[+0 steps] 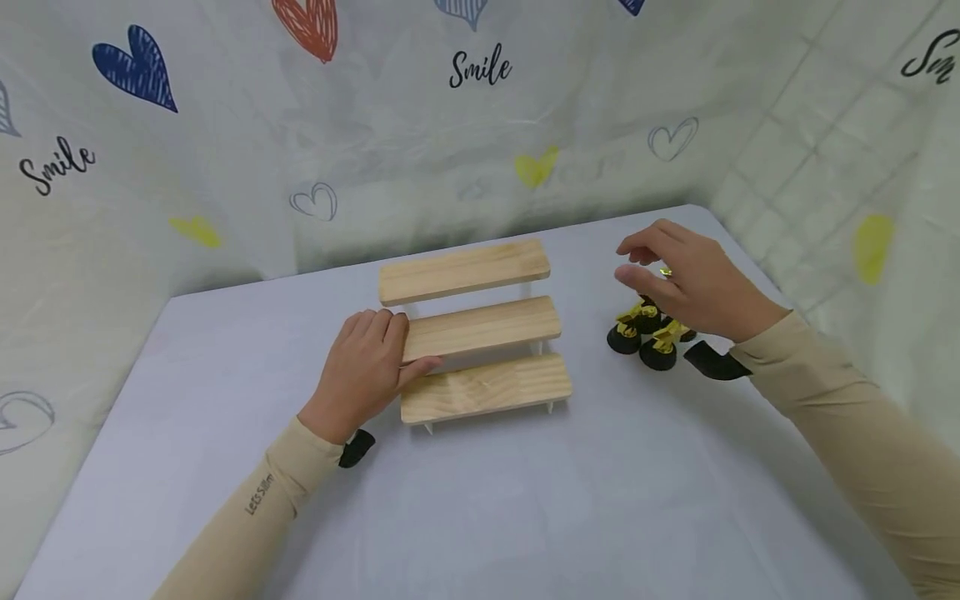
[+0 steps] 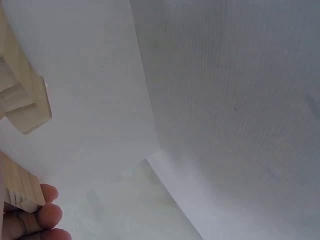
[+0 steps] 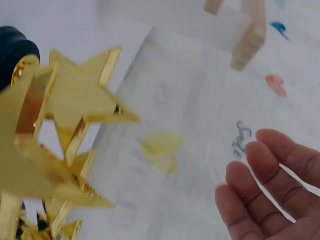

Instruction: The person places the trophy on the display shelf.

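Observation:
A three-tier wooden display stand (image 1: 487, 387) with pale boards and thin white supports stands on the table. My left hand (image 1: 367, 362) grips the left end of its middle board, thumb below the front edge. The left wrist view shows fingertips (image 2: 49, 215) curled at the end of a wooden board (image 2: 22, 182). Over a group of several gold star trophies (image 1: 660, 354) with round black bases, my right hand (image 1: 690, 275) hovers with loosely bent fingers and holds nothing. Up close in the right wrist view, a shiny gold star (image 3: 80, 92) stands beside that hand's fingers (image 3: 265, 162).
A white table (image 1: 480, 508) carries the stand and trophies. Behind it hangs a pale curtain (image 1: 390, 117) printed with hearts and "Smile". Its folds also close in the right side of the table.

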Tool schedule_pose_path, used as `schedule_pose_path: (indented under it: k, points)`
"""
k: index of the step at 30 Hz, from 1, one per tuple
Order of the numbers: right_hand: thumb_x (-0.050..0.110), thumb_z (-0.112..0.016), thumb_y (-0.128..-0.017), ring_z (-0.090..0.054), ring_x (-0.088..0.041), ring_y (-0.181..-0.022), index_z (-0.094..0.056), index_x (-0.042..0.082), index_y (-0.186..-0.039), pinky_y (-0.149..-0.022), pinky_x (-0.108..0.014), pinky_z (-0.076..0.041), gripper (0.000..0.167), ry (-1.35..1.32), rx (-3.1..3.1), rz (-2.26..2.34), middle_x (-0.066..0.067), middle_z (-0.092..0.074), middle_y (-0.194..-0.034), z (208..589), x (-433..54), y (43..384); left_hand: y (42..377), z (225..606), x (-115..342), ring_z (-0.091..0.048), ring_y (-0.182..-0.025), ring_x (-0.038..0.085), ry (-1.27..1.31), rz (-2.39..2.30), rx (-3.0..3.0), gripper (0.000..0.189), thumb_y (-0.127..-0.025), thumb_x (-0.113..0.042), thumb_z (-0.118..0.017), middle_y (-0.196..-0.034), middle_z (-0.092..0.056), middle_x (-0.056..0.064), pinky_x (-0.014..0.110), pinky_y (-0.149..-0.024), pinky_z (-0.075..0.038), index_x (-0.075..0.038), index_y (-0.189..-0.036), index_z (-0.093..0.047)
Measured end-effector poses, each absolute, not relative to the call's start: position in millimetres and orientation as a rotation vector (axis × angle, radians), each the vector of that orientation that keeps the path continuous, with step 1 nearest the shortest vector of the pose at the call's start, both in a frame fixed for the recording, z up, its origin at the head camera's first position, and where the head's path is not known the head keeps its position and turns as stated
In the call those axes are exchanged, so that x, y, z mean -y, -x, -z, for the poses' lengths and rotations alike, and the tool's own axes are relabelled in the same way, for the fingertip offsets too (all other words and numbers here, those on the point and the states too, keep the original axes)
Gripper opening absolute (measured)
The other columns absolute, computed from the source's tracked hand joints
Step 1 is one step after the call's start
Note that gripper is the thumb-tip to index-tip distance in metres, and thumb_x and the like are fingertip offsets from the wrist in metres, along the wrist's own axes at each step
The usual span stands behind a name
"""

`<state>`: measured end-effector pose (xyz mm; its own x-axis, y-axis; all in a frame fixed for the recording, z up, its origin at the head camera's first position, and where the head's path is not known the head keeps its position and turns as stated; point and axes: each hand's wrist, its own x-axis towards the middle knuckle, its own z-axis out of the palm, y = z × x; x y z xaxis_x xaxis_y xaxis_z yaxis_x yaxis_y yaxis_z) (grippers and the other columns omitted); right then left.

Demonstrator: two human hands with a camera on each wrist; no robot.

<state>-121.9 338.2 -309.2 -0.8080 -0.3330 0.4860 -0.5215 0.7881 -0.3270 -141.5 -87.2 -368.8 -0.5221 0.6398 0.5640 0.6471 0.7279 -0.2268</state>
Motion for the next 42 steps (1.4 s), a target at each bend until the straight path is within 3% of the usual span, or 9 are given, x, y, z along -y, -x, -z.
schedule_pose_path:
  k: [6,11,23,29,42]
  points:
    - [0.022,-0.068,-0.101,-0.052,0.018,-0.093,-0.071,0.013,-0.116,-0.079,-0.012,-0.038,0.018,-0.422,2.525,-0.807,0.019,-0.064,-0.1,311.0,-366.1,125.6,140.0,371.8,85.6,-0.037,-0.065,0.024,0.962,0.026,2.276,0.077,-0.104,-0.072,-0.026,-0.073,-0.042,0.007,0.036,-0.072,-0.042,-0.001,-0.09,-0.05]
    - [0.023,-0.067,-0.101,-0.058,0.019,-0.091,-0.071,0.014,-0.115,-0.081,-0.005,-0.039,0.017,-0.236,2.479,-1.01,0.037,-0.061,-0.1,314.2,-386.3,126.5,140.2,372.1,85.5,-0.035,-0.065,0.023,0.956,0.024,2.29,0.077,-0.104,-0.072,-0.026,-0.073,-0.041,0.007,0.036,-0.072,-0.043,-0.001,-0.09,-0.05]
    - [0.019,-0.077,-0.094,-0.064,0.012,-0.08,-0.07,0.024,-0.11,-0.072,-0.006,-0.044,0.018,-0.046,2.452,-1.25,0.029,-0.067,-0.094,336.3,-420.3,132.1,141.2,372.8,86.1,-0.037,-0.066,0.024,0.945,0.033,2.292,0.078,-0.104,-0.072,-0.026,-0.074,-0.042,0.009,0.037,-0.073,-0.043,0.001,-0.092,-0.051]
    - [0.01,-0.081,-0.088,-0.068,0.008,-0.079,-0.071,0.018,-0.111,-0.074,-0.004,-0.048,0.026,-0.037,2.41,-1.369,0.022,-0.069,-0.094,350.8,-431.1,137.4,141.3,374.1,86.0,-0.037,-0.067,0.025,0.949,0.028,2.301,0.077,-0.104,-0.072,-0.028,-0.075,-0.042,0.009,0.037,-0.073,-0.043,0.001,-0.095,-0.052]
    - [0.016,-0.084,-0.088,-0.069,0.01,-0.085,-0.07,0.015,-0.121,-0.075,-0.005,-0.049,0.036,-0.033,2.569,-1.331,0.026,-0.071,-0.102,372.1,-447.3,147.0,143.7,376.8,86.1,-0.035,-0.066,0.024,0.941,0.041,2.295,0.077,-0.104,-0.071,-0.027,-0.074,-0.041,0.009,0.037,-0.073,-0.042,0.001,-0.093,-0.05]
